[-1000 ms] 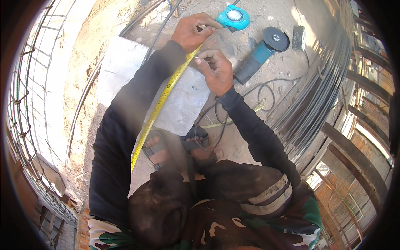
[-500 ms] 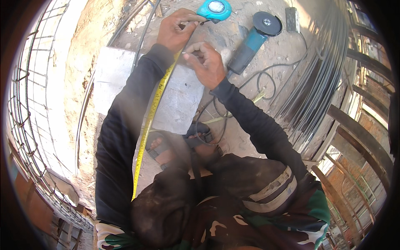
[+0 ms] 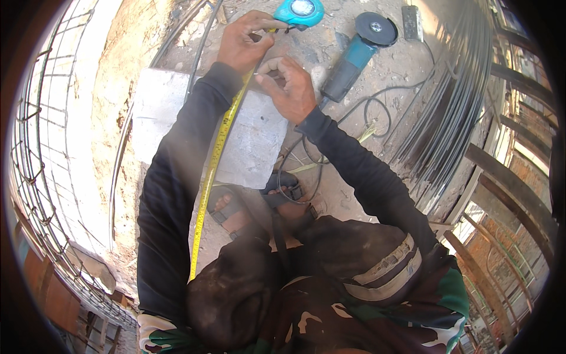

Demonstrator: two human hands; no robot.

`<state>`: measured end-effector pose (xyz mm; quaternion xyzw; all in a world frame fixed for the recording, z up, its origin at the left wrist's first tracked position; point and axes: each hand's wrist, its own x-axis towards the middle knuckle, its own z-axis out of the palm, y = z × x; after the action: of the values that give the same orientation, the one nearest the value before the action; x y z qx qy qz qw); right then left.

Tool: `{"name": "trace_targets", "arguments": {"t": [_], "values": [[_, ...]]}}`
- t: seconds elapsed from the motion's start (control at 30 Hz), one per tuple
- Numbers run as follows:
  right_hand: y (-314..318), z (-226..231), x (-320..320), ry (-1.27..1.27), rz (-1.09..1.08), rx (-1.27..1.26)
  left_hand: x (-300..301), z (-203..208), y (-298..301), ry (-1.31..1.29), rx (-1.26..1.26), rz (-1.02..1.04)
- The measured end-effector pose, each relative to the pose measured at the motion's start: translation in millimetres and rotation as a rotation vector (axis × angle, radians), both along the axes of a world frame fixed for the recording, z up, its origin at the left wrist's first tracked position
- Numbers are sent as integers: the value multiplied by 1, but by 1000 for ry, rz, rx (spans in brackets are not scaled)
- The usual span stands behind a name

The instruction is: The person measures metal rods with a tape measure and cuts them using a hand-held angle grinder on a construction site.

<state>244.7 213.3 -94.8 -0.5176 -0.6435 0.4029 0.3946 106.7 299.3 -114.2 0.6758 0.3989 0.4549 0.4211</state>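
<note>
Yellow tape blade (image 3: 217, 147) extending across a pale block (image 3: 250, 147) from a teal case (image 3: 302, 10).
Probably light and springy; best held flat, clear of its edges. Right hand (image 3: 290, 91): fingers curled, tips nearly meeting, hold unclear. Left hand (image 3: 244, 42): thumb and forefinger pinched on the blade beside the case, which presumably houses the remainder.

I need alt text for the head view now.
A person's left hand pinches a long yellow measuring tape that passes over a pale grey block, the right hand close by. A teal-and-black angle grinder lies to their right.
</note>
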Motion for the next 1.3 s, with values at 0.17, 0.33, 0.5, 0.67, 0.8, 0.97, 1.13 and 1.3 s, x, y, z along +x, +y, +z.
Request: {"name": "trace_targets", "arguments": {"t": [0.17,0.33,0.5,0.67,0.8,0.97,1.13,1.3], "values": [[0,-1,-3,32,-10,-2,0,-1,1,-5,20,-15],[2,1,-5,-4,1,6,-1,-1,0,3,11,-17],[3,-2,-4,-57,25,95,-1,-1,2,17,56,-11],[4,-1,-4,-62,42,95,0,-3,3,14,98,-5],[4,-2,-4,-74,55,110,-1,-4,2,32,85,2],[5,1,-4,-77,62,114,-1,-5,3,59,123,8],[5,-1,-3,-60,55,93,0,-6,4,62,131,7],[4,-2,-3,-54,46,77,0,-6,4,41,110,-1]]}}
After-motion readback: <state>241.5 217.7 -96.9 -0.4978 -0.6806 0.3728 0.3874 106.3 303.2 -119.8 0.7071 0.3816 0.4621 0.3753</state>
